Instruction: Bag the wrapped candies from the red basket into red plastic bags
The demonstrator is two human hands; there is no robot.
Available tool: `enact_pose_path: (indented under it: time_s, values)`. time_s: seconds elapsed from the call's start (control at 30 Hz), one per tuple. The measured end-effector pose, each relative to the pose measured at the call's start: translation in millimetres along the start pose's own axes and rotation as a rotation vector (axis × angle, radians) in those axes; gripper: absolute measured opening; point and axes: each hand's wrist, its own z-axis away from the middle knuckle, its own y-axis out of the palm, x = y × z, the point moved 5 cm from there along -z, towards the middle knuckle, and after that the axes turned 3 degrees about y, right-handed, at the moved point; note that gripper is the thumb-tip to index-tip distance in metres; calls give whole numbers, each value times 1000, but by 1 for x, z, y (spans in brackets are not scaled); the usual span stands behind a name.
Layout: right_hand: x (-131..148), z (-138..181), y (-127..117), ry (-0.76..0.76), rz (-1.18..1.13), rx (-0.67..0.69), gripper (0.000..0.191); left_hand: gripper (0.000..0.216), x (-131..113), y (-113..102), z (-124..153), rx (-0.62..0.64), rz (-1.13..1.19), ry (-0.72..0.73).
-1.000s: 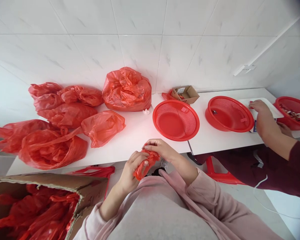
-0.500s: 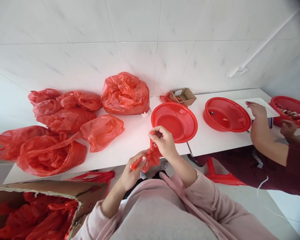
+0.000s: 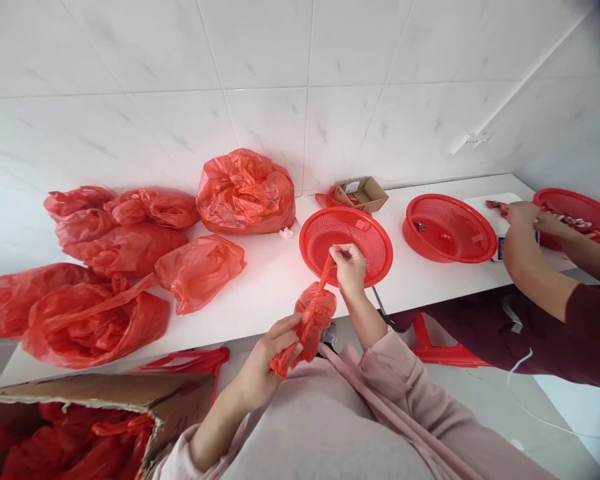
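Observation:
Both my hands hold one small red plastic bag (image 3: 314,313) over my lap, at the front edge of the white table (image 3: 265,280). My left hand (image 3: 270,353) pinches one handle low down. My right hand (image 3: 349,268) grips the other handle and holds it stretched up and away, just in front of an empty red mesh basket (image 3: 346,243). The bag's body bulges between the two hands.
Several tied red bags (image 3: 125,267) lie on the table's left. A cardboard box (image 3: 80,427) of red bags stands at my lower left. A small open carton (image 3: 361,193) sits by the wall. To the right, a co-worker's hands (image 3: 523,217) work near two more red baskets (image 3: 450,228).
My right hand has pulled a bag handle up and away toward the basket, stretching it; my left hand stayed low on the other handle. The co-worker's hands moved toward the far right basket.

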Motion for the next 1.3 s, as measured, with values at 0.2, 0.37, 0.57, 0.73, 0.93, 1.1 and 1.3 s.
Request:
enact_pose_path:
  time_s: [0.2, 0.37, 0.57, 0.73, 0.93, 1.1, 1.3]
  values:
    - [-21, -4, 10, 12, 152, 34, 25, 28, -10, -9, 2, -14, -101, 55]
    - [-42, -2, 21, 115, 162, 99, 25, 28, -7, -9, 1, 10, 13, -7]
    - [-28, -3, 38, 216, 45, 209, 30, 41, 30, -33, -19, -367, 507, -91]
    - [-8, 0, 64, 405, -134, 411, 47, 42, 48, -55, -55, -594, 722, -26]
    - [-9, 33, 73, 201, 236, 532, 56, 44, 48, -70, -71, -767, 507, 10]
    - [-7, 53, 69, -175, 706, 362, 55, 49, 47, -66, -68, -764, -155, 119]
    - [1, 41, 68, -361, 763, 408, 39, 48, 57, -56, -67, -689, -288, 123]
